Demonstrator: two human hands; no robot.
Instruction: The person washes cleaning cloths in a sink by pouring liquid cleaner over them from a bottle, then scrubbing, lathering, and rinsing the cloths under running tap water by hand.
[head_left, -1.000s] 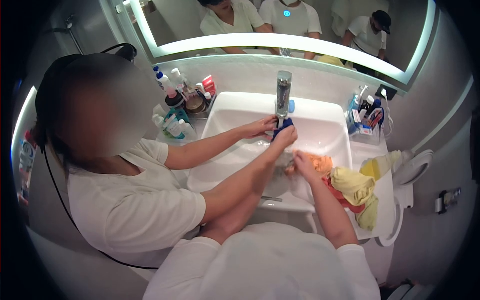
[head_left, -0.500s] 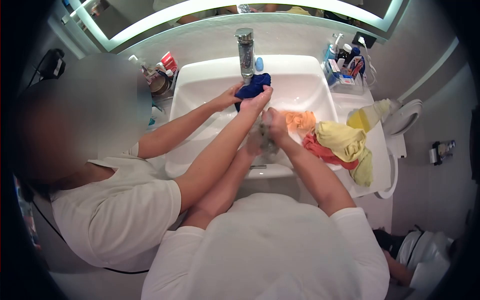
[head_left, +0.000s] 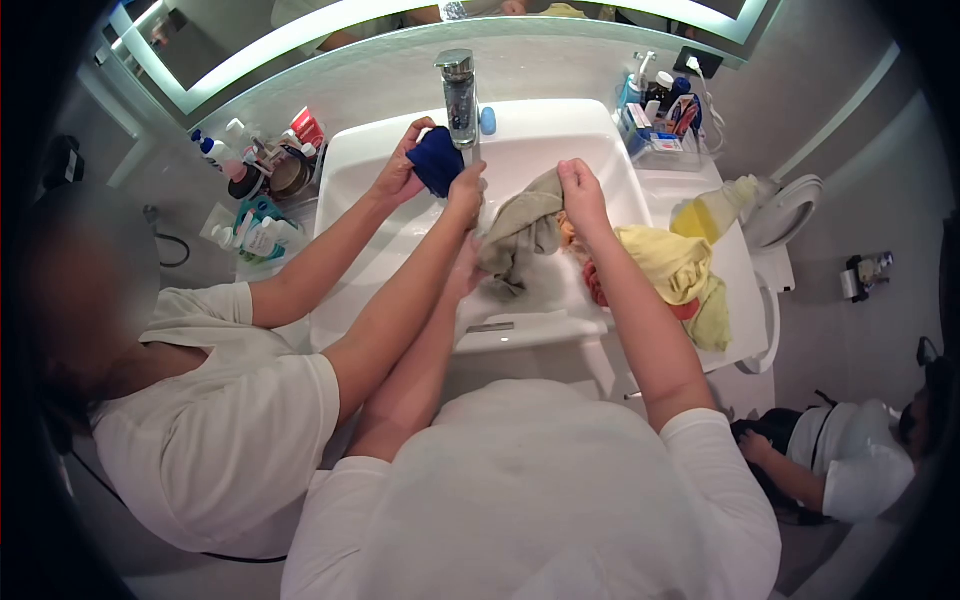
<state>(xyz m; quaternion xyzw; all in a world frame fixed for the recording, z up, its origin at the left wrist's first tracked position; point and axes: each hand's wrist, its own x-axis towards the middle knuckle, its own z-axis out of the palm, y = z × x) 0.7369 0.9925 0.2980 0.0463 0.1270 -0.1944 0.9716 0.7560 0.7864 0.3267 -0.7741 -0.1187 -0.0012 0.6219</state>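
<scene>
A wet grey cloth [head_left: 525, 220] is stretched across the sink [head_left: 350, 190], bunched and hanging at its lower end. My right hand [head_left: 584, 195] is closed on its upper right corner. At the cloth's left edge, my left hand [head_left: 466, 270] grips it, partly hidden by a co-worker's forearm. That co-worker's hands [head_left: 465, 195] hold a dark blue cloth [head_left: 436, 162] beside the faucet [head_left: 459, 100]. An orange cloth [head_left: 567, 232] lies in the basin behind my right wrist.
Yellow [head_left: 665, 262], red [head_left: 598, 287] and light green cloths [head_left: 712, 315] lie on the right counter near a bottle of yellow liquid [head_left: 712, 210]. Toiletries [head_left: 265, 165] crowd the left side; a toiletry tray [head_left: 665, 150] stands back right. Another person [head_left: 850, 455] is at lower right.
My hands have moved apart, spreading the grey cloth; my right hand went up and to the right. The co-worker's blue cloth shifted to the faucet's left. The view has tilted slightly.
</scene>
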